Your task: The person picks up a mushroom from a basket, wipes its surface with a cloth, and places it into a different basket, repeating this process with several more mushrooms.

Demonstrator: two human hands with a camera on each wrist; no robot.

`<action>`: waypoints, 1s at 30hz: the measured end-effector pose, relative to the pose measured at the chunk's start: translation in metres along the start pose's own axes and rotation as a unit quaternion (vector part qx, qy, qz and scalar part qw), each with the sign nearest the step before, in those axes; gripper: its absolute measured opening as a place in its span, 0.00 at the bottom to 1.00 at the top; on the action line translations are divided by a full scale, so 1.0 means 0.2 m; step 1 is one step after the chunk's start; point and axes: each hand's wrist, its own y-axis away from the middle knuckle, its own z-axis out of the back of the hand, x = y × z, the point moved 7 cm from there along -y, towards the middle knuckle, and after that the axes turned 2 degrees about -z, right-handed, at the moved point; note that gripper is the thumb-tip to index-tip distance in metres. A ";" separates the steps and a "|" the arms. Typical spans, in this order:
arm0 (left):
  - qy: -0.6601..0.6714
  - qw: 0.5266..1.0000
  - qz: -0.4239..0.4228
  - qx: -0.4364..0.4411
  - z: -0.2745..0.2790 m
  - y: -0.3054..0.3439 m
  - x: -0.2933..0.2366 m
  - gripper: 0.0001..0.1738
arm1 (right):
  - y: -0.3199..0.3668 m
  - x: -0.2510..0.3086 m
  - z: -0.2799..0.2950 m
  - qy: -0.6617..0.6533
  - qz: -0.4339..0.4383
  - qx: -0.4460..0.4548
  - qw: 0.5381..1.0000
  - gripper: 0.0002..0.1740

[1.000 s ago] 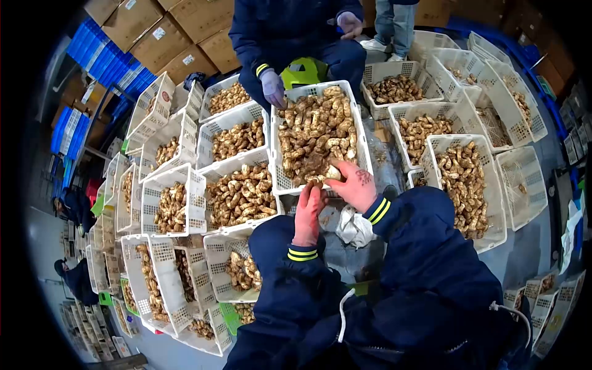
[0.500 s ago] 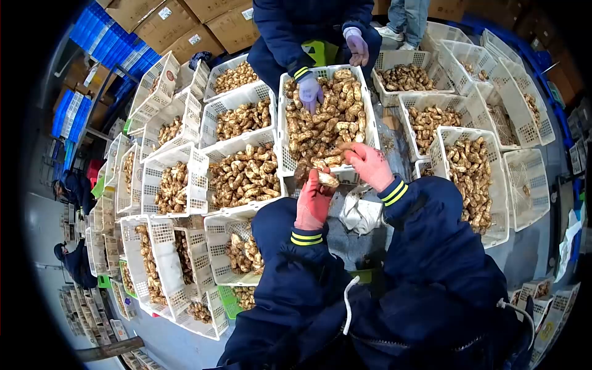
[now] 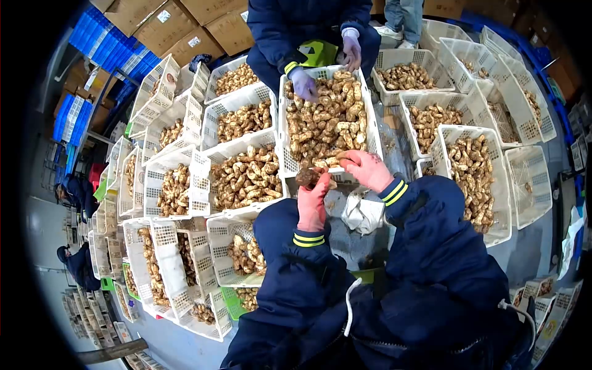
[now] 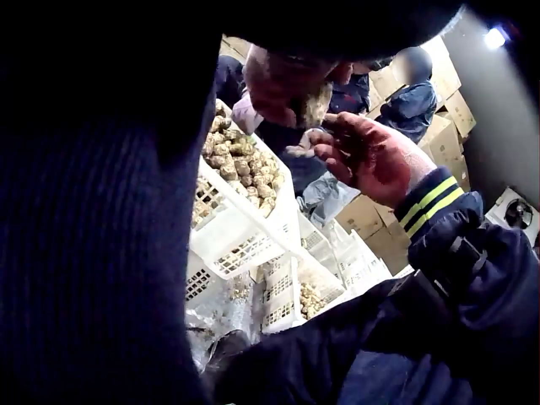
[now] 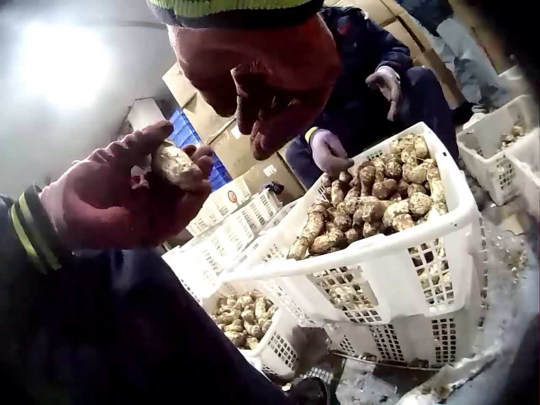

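Observation:
My left hand (image 3: pixel 313 203), in a pink-red glove, grips a stubby, knobby brown-and-cream root-like piece (image 5: pixel 177 164). In the head view its dark end (image 3: pixel 306 177) shows past the fingers. Just right of it, my right hand (image 3: pixel 368 171) in a matching glove is at the near edge of the full white crate (image 3: pixel 372 126), its fingers curled. I cannot tell whether the right fingertips pinch anything. In the left wrist view, that right hand (image 4: pixel 380 160) reaches close to the piece. Similar pieces (image 3: pixel 327 123) fill the crate.
Across the crate sits a person in dark clothes, one pale-gloved hand (image 3: pixel 303 84) over the pieces. White crates (image 3: pixel 280 190) of similar pieces stand on both sides. A crumpled white bag (image 3: pixel 362 213) lies between my knees and the crate. Cardboard boxes (image 3: pixel 228 31) are stacked behind.
My hands have drawn apart; the left now holds the piece near my knees, turned dark end outward. The other person's hand moved into the crate, then slightly left. The head view has shifted.

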 end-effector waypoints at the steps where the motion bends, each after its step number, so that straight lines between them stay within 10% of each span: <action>1: -0.010 1.000 0.010 -0.021 0.02 0.00 0.01 0.14 | -0.01 -0.02 0.00 0.035 -0.002 -0.004 0.999 0.15; 9: 0.031 0.998 0.008 -0.049 0.02 0.03 -0.06 0.17 | -0.05 -0.60 -0.22 0.243 -0.126 0.174 0.946 0.18; 16: -0.075 0.997 -0.019 0.030 0.02 0.11 -0.08 0.19 | 0.25 -1.65 -0.50 0.348 -0.341 0.152 0.860 0.24; 18: 0.026 0.996 0.086 0.011 -0.02 0.13 -0.05 0.20 | 0.28 -1.75 -0.50 0.362 -0.322 0.083 0.871 0.26; 21: 0.018 0.993 0.108 -0.040 -0.07 0.14 -0.11 0.18 | 0.47 -2.56 -0.74 0.377 -0.351 0.042 0.856 0.26; 24: -0.019 0.984 0.163 -0.062 -0.05 0.12 -0.07 0.18 | 0.45 -1.95 -0.59 0.433 -0.309 0.037 0.846 0.31; 27: 0.014 0.985 0.165 -0.042 -0.04 0.13 -0.06 0.22 | 0.48 -2.20 -0.66 0.462 -0.299 0.127 0.826 0.28; 30: -0.002 0.985 0.173 -0.028 -0.05 0.13 -0.08 0.21 | 0.21 -1.86 -0.54 0.419 -0.299 0.132 0.847 0.18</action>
